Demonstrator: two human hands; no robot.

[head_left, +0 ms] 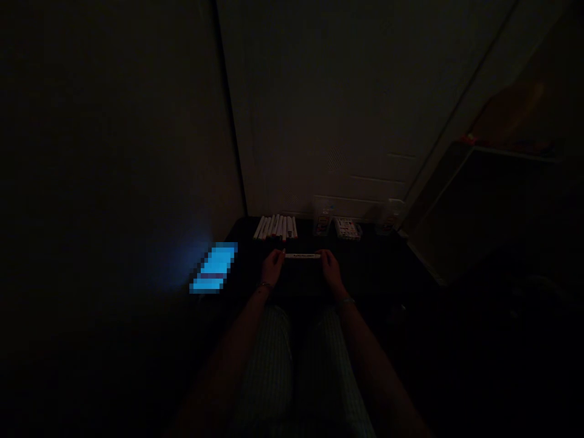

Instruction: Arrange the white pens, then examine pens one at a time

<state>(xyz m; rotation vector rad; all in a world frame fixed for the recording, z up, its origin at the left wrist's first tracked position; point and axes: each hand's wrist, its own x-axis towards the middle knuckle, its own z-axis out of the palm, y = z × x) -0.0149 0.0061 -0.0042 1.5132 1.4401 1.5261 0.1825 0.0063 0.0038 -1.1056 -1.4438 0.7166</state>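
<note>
In dim light, our left hand (272, 267) and right hand (331, 271) pinch opposite ends of a white marker pen (302, 256), which spans left to right between them, equally near both, over a dark tabletop (369, 264).

Passage: dark tabletop (378, 267) lies open right of the right hand (330, 267). Obstacles: white pen (302, 256) spans the gap to the left hand (272, 266); row of markers (276, 228), clear container (322, 222), patterned box (347, 229) and second container (391, 219) line the wall (292, 134); glowing screen (214, 266) bounds the left.
</note>
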